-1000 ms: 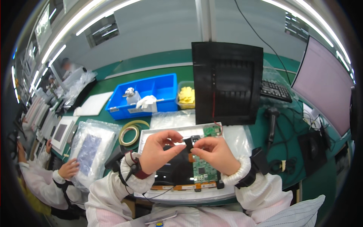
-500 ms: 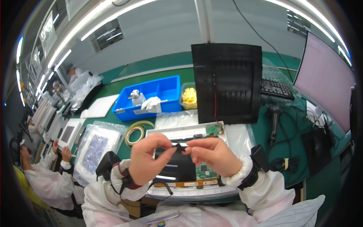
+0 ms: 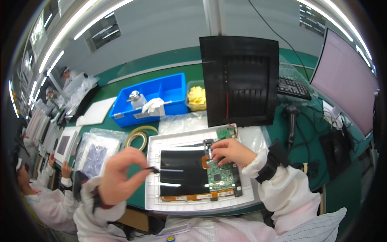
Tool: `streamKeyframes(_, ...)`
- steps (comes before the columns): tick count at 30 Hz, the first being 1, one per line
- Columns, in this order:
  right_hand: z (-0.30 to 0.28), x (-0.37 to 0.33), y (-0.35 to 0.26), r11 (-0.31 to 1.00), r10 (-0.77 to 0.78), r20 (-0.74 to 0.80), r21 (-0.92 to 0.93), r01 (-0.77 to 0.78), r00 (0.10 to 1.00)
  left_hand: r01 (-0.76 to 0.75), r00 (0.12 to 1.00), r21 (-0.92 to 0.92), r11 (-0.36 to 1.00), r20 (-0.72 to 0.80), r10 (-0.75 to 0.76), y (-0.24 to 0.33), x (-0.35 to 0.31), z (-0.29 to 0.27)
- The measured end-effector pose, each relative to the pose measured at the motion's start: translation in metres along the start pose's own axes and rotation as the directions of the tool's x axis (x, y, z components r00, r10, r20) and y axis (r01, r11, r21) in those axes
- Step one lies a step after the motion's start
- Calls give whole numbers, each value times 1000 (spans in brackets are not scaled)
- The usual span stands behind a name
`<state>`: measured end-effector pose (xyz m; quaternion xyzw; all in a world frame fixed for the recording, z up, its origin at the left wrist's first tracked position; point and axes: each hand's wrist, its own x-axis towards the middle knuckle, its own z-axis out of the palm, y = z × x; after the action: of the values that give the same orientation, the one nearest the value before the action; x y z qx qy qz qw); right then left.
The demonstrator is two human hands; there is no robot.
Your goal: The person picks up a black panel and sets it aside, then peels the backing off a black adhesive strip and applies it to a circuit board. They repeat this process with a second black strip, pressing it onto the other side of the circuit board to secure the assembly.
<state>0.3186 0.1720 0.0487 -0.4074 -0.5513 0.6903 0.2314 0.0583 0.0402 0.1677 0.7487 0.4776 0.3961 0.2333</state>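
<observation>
My left hand (image 3: 122,177) is raised over the left edge of the white frame (image 3: 151,197), pinching a small black piece (image 3: 153,170) between thumb and finger. Inside the frame lies a glossy black display panel (image 3: 181,167), with a green circuit board (image 3: 221,183) along its right side. My right hand (image 3: 234,152) is over the upper part of that board, its fingers loosely bent and apart, and nothing shows in them. Whether its fingertips touch the parts below is unclear. A smaller green board (image 3: 225,132) with a red wire sits at the frame's upper right.
A black back cover (image 3: 242,80) stands upright behind the frame. Left of it are a yellow-filled tub (image 3: 196,97), a blue divided bin (image 3: 171,90) and tape rolls (image 3: 137,140). A scanner (image 3: 290,123), keyboard (image 3: 294,88) and monitor (image 3: 342,80) stand right. Another person (image 3: 44,191) works at left.
My hands have parted from above the panel, where they met at a small black piece. The left moved left and down with the black piece; the right moved to the board.
</observation>
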Motion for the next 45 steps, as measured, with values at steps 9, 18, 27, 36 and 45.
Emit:
streamKeyframes(9, 8, 7, -9, 976, 215, -59, 44, -213, 975, 247, 969, -263, 933, 94, -230, -102, 41, 99)
streamKeyframes(18, 10, 18, 0, 958, 255, -87, 162, -238, 963, 283, 959, -263, 922, 73, -273, -119, 51, 127)
streamKeyframes(27, 8, 21, 15, 977, -17, -70, -215, 1, 997, 332, 943, -308, 891, 140, -303, -131, 50, 134)
streamKeyframes(36, 8, 18, 29, 876, -327, -126, -412, 251, 937, 244, 970, -162, 956, 51, -239, -126, 55, 140)
streamKeyframes(45, 6, 16, 29, 801, -418, -94, -508, 317, 904, 245, 969, -138, 960, 53, -240, -121, 58, 136)
